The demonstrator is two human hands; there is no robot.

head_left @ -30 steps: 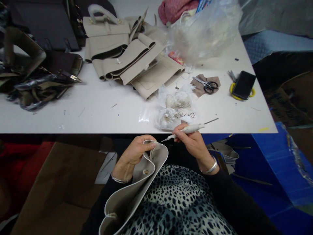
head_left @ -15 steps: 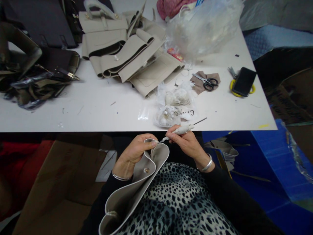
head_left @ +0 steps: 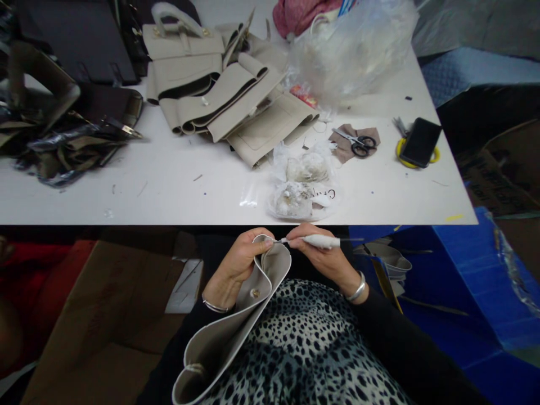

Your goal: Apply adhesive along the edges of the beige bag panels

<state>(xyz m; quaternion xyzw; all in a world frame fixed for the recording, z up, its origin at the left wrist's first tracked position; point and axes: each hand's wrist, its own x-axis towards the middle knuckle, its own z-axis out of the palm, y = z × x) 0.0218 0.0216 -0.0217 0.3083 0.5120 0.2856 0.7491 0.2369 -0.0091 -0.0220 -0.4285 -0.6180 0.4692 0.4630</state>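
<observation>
**Pos.** The beige leather panel (head_left: 236,332) lies over the lap, below the bench (head_left: 169,191) edge, its top end curled into a fold. On the left hand (head_left: 234,264), the fingers (head_left: 264,239) are clenched on that fold and pinch the edge at its top. On the right hand (head_left: 327,259), the fingers grasp a white-handled tool (head_left: 321,242) pen-style. The handle is approx. level, w/ the metal tip at the panel edge just beside the left fingertips. A snap stud (head_left: 255,293) sits on the panel below the left fingers, clear of the tip.

**Procedure (judgement).**
- Pinch the fold firmly, close to the work pt., so the edge cannot flex.
- Set the left fingers beside the tip, not in line w/ it.
- Use light pressure and short strokes, handle low.
- Risk: a slip onto the panel face would leave a visible mark, or the tip could jab a fingertip.

**Beyond the fingers, on the bench.** Bagged hardware (head_left: 297,197) is nearest. Scissors (head_left: 358,144) and a phone (head_left: 419,145) lie farther off, to the right.
</observation>
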